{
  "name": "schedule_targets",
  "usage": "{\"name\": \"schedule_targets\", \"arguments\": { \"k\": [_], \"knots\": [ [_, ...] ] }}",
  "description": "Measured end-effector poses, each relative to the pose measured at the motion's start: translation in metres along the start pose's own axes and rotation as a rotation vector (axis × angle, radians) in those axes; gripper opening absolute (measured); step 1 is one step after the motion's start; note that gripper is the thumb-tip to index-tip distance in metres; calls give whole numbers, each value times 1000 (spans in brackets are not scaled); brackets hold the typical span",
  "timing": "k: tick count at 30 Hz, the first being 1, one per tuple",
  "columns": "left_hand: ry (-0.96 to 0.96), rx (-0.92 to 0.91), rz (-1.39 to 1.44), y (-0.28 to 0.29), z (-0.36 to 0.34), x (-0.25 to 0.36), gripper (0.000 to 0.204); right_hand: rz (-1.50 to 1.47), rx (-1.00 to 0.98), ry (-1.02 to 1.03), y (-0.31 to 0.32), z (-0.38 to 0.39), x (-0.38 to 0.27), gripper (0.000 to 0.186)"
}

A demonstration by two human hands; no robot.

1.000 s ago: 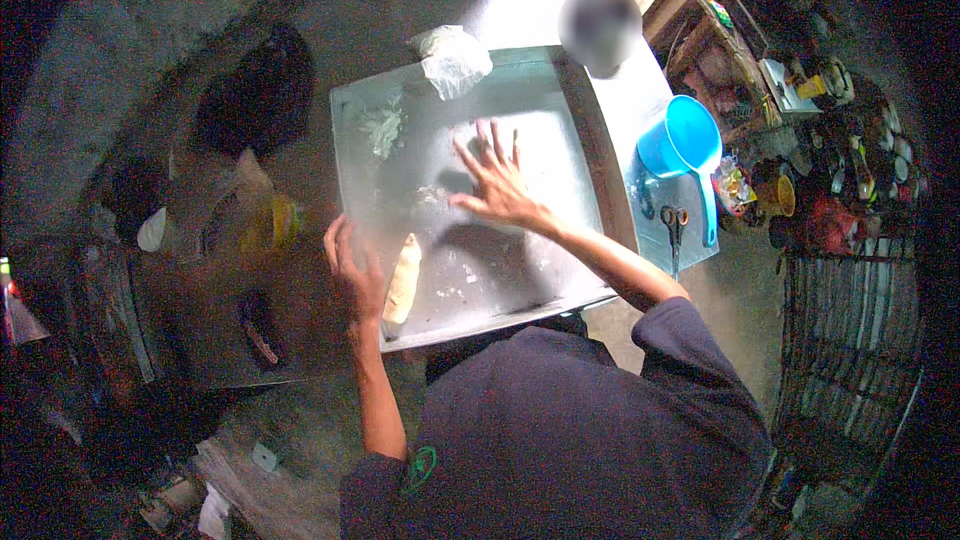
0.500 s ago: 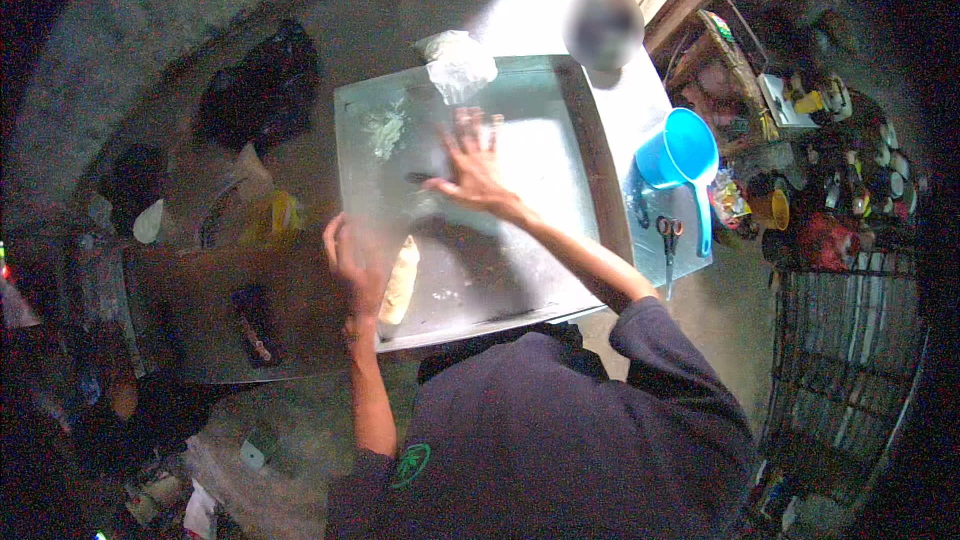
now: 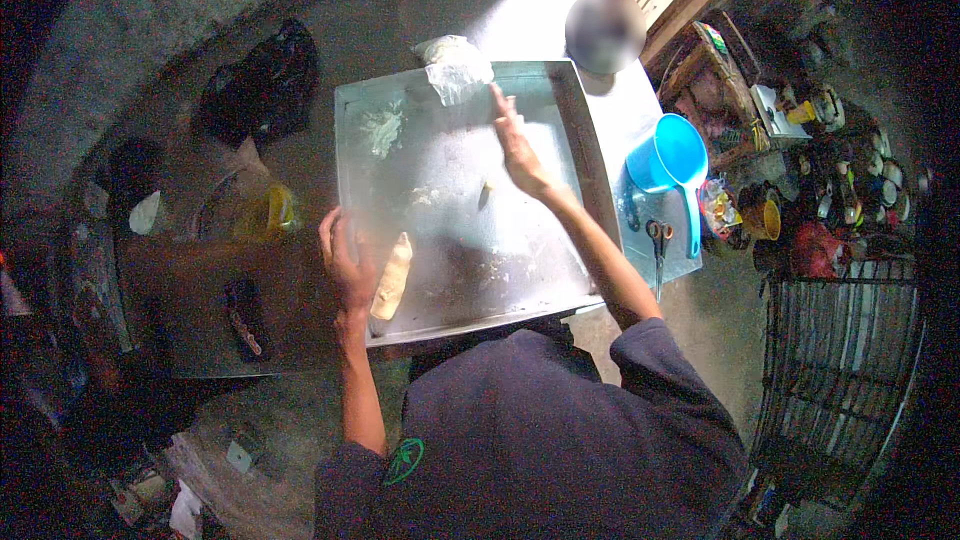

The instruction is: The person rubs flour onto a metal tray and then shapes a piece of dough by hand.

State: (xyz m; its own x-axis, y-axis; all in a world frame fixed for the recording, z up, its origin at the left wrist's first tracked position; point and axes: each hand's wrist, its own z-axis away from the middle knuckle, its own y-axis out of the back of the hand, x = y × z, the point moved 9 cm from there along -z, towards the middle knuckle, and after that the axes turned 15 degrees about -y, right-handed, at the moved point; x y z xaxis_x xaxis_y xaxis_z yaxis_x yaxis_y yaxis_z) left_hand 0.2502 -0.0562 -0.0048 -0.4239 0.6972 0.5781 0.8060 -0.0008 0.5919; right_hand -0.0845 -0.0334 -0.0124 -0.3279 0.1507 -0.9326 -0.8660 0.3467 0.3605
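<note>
A shallow metal tray (image 3: 470, 318) lies in front of me, dusted with white powder. My left hand (image 3: 347, 262) straddles its left rim, fingers bent over the outside and thumb on the inner side. Just right of that hand rests a long pale roll of dough (image 3: 392, 278). Over the tray's far right part, my right hand (image 3: 517, 148) is held edge-on with fingers stretched out and nothing in it. Below it on the tray sits a small dough piece (image 3: 486, 193). A patch of white flour (image 3: 381, 130) is in the far left corner.
A clear plastic bag (image 3: 460, 80) of white stuff hangs over the tray's far rim. To the right are a blue dipper (image 3: 667, 153) and scissors (image 3: 658, 240). A black plastic bag (image 3: 265, 85) lies at left. A blurred round thing (image 3: 604, 32) stands far right.
My right hand has moved to the right and turned from palm-down to edge-on, uncovering the small dough piece. My left hand stays at the rim. The view has shifted slightly.
</note>
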Motion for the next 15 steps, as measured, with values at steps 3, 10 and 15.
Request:
{"name": "schedule_targets", "arguments": {
  "k": [3, 10, 15],
  "knots": [
    [-7, 5, -7, 1, -1, -1, 31, 233, 98, -111, 45, 10, 25, 65],
    [-14, 20, -2, 3, -1, 2, 32, 723, 236, -131, 2, -1, 47, 69],
    [13, -3, 0, -3, -1, 3, 32, 779, 61, 104, -91, -2, 28, 74]
  ]
}}
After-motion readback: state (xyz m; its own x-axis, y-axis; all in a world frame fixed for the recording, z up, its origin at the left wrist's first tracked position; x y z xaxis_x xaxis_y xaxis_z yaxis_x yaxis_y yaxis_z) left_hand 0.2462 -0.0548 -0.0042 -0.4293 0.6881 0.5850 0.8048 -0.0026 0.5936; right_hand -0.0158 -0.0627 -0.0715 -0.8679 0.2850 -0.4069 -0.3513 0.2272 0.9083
